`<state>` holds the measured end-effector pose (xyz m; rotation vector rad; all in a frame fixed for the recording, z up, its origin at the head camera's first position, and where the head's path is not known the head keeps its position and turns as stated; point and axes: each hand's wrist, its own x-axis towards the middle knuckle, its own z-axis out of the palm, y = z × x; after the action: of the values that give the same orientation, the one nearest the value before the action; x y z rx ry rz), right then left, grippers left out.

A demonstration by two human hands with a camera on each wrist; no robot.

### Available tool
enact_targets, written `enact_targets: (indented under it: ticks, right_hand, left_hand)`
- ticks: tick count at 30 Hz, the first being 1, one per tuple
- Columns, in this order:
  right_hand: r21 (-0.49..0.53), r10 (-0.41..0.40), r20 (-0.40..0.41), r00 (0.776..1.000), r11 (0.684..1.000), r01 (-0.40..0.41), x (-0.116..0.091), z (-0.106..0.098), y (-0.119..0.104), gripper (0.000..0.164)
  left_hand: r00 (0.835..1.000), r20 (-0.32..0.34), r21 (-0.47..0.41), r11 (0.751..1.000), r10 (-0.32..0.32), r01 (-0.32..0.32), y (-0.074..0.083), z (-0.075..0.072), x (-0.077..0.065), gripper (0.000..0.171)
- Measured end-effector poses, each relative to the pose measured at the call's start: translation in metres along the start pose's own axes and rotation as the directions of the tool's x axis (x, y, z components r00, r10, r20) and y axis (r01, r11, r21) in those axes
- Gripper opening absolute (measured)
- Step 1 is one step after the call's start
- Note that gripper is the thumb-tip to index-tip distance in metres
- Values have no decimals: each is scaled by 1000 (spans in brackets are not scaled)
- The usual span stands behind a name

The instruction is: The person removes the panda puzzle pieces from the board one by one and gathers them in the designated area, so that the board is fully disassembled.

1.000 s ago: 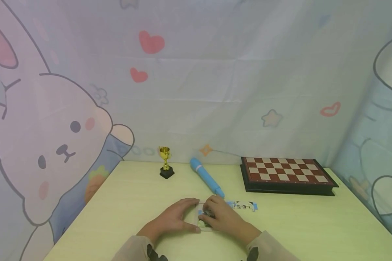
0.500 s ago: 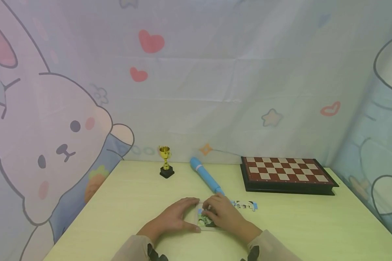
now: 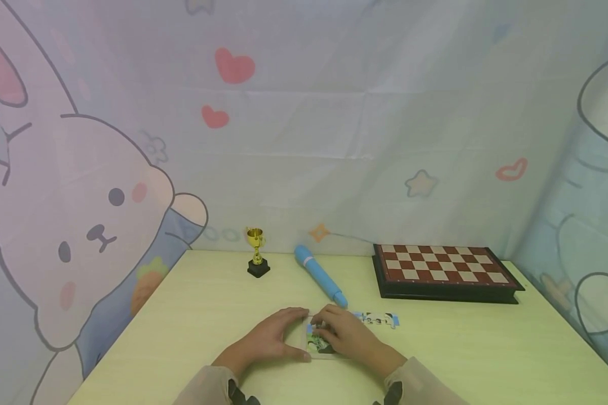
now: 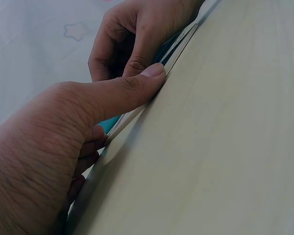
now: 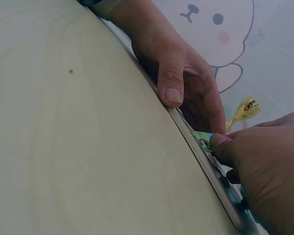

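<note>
A small flat jigsaw puzzle tray (image 3: 329, 356) with a pale frame lies before me in the head view. Green, black and blue puzzle pieces (image 3: 316, 344) show inside it. My left hand (image 3: 267, 340) holds the tray's left side, thumb at the near corner and fingertips at the far one. In the left wrist view that thumb presses on the tray's edge (image 4: 132, 119). Over the tray, my right hand (image 3: 352, 336) has curled fingers. Thumb and forefinger pinch a puzzle piece at the tray's surface, mostly hidden by the hand.
Loose joined puzzle pieces (image 3: 381, 319) lie just right of the tray. Behind are a blue pen-shaped stick (image 3: 321, 277), a gold trophy (image 3: 256, 253) on a black base and, at the back right, a checkered chessboard box (image 3: 443, 271). A printed curtain hangs behind the table.
My right hand has shifted slightly over the tray, first right, then a little back left. More green and black picture now shows at the tray's lower left. The left hand stays put.
</note>
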<state>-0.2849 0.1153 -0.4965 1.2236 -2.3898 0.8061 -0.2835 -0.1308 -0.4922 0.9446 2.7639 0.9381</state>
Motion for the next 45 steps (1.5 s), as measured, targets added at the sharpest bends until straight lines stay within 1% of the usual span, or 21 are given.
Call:
enact_targets:
  ticks: [5, 7, 14, 21, 23, 28, 31, 35, 39, 43, 45]
  right_hand:
    - [4, -15, -5, 1000, 1000, 15, 1, -2, -3, 17]
    - [7, -10, 2, 1000, 1000, 10, 1, -3, -4, 17]
    - [7, 44, 60, 997, 999, -44, 2, -4, -4, 15]
    - [70, 98, 69, 993, 992, -103, 2, -2, -2, 11]
    - [81, 105, 66, 992, 991, -110, 1, -1, -1, 10]
    - [121, 85, 35, 996, 989, -88, 0, -1, 2, 10]
    - [139, 92, 16, 996, 986, -93, -1, -2, 5, 11]
    - [151, 123, 0, 992, 981, -121, -3, -7, 8, 12]
    - [163, 159, -6, 987, 974, -156, -9, -17, 10, 11]
    - [157, 202, -32, 979, 968, -195, -21, -26, 21, 11]
    - [142, 211, -56, 976, 969, -202, -28, -30, 29, 12]
  left_hand:
    - [1000, -4, 5, 1000, 6, -6, -1, -1, 0, 98]
    - [1000, -5, 6, 1000, 6, -6, -1, -1, 1, 98]
    - [1000, -3, 12, 1000, 11, -11, -3, -1, 1, 98]
    - [1000, -3, 12, 1000, 7, -7, 0, -3, -1, 98]
    - [1000, -1, 14, 1000, 5, -5, 0, -3, -1, 98]
    - [1000, 1, 16, 1000, 7, -7, -1, -2, 0, 98]
    - [1000, 4, 11, 1000, 6, -6, 0, -2, 0, 98]
    - [1000, 3, 13, 1000, 10, -10, 1, -2, 0, 99]
    - [1000, -1, 10, 1000, 17, -17, 0, -1, 0, 99]
    - [1000, -6, 7, 1000, 24, -24, 0, 0, 0, 99]
    - [1000, -6, 10, 1000, 27, -26, 0, 0, 0, 100]
